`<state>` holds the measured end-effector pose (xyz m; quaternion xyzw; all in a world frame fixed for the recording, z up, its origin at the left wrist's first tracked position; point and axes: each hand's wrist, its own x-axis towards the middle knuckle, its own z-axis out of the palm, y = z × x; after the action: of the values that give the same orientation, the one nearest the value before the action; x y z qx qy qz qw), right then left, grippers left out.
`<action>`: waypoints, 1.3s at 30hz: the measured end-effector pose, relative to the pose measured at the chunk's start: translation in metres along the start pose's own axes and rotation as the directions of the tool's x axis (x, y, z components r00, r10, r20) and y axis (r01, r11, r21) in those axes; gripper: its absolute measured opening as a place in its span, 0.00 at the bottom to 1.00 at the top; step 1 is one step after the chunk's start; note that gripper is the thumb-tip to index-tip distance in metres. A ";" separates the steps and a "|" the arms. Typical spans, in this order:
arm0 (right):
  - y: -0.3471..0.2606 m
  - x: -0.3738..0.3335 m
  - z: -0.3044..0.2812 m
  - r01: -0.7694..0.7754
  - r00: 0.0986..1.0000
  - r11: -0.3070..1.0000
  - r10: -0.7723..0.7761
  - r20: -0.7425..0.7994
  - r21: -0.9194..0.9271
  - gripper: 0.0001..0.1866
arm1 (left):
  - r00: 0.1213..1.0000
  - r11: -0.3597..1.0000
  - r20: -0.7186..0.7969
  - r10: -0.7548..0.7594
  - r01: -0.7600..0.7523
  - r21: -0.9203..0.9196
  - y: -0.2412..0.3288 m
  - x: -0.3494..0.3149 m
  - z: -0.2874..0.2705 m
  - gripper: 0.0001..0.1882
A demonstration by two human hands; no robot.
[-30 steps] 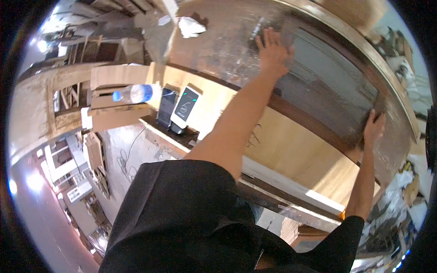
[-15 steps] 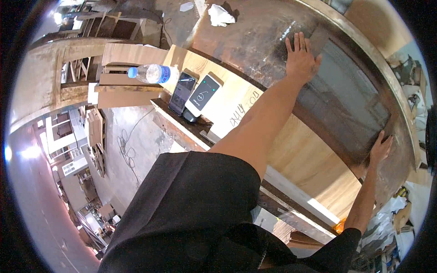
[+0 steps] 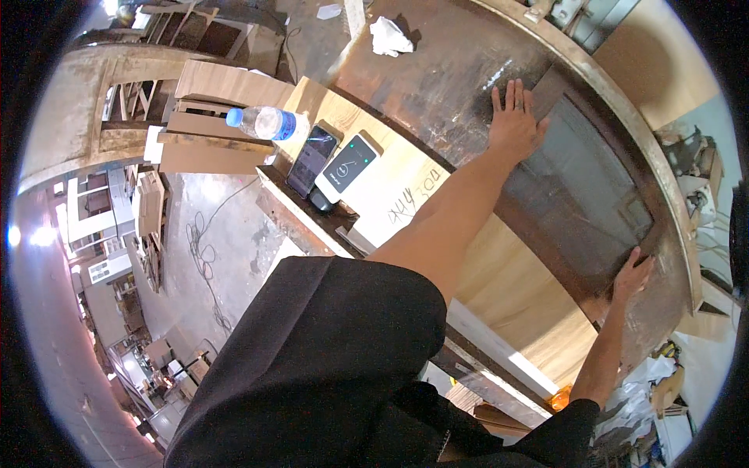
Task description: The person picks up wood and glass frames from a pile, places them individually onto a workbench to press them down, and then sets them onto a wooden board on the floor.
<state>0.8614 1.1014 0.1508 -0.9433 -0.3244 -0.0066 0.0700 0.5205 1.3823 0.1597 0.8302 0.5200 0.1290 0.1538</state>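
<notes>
A long brown-framed door panel [image 3: 537, 90] with a dark grey glass-like pane [image 3: 581, 168] lies flat on the stained workbench. My left hand [image 3: 515, 129] rests palm down on its far left end, with fingers stretched out and apart. At the opposite end, my right hand [image 3: 632, 277] touches the frame's edge, its thumb and fingers spread. Neither hand has anything closed inside it. My left forearm crosses a light wooden board [image 3: 515, 273] with handwritten marks that lies along the near side of the panel.
On the board's left part sit a dark phone [image 3: 313, 160], a white-framed device with a lit screen [image 3: 349, 168] and a water bottle [image 3: 269, 123]. A crumpled white cloth [image 3: 390, 37] lies on the far bench. The raised rim [image 3: 655, 148] curves behind the panel. A cable [image 3: 201, 249] lies on the floor.
The whole view has shifted slightly, so the bench and panel appear a little lower and further left on the right side. Both hands keep their places on the panel.
</notes>
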 end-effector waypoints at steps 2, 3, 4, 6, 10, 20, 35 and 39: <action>-0.005 -0.003 -0.009 0.017 1.000 0.997 -0.016 0.009 -0.076 0.41 | 1.000 0.999 -0.004 -0.022 0.022 0.042 -0.002 0.002 0.004 0.38; -0.012 -0.005 -0.007 0.047 0.998 0.997 -0.049 -0.026 -0.061 0.38 | 0.999 0.995 -0.004 -0.048 0.048 0.090 -0.001 0.002 0.003 0.38; 0.007 0.000 0.003 0.056 0.994 0.996 -0.062 -0.087 -0.073 0.38 | 0.999 0.997 0.024 -0.030 0.028 0.077 0.009 0.006 0.003 0.37; 0.035 0.011 0.009 0.036 0.997 0.999 -0.036 -0.073 0.000 0.39 | 1.000 0.997 -0.001 0.012 -0.012 0.078 0.017 0.010 0.001 0.37; 0.012 0.005 -0.011 -0.014 1.000 0.985 0.011 0.017 0.170 0.43 | 0.998 0.992 -0.056 -0.018 0.025 0.126 -0.001 0.004 0.008 0.39; 0.021 0.024 -0.028 -0.252 0.950 0.853 0.127 0.286 0.457 0.44 | 0.902 0.893 0.131 -0.411 0.427 -0.141 0.023 0.027 0.015 0.42; 0.026 -0.150 -0.196 -0.001 0.995 -0.726 -0.069 -0.072 0.688 0.23 | 0.901 -0.634 -0.398 0.171 -0.209 -0.745 0.025 -0.086 -0.274 0.31; -0.026 -0.248 -0.290 -0.221 0.956 -0.287 0.123 0.265 0.932 0.31 | 0.842 -0.839 -0.536 -0.051 -0.328 -0.434 0.057 -0.093 -0.289 0.29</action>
<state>0.6587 0.9307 0.4274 -0.5545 -0.0645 0.2913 0.7768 0.4197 1.3097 0.4425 0.2003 -0.1826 0.6394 0.7195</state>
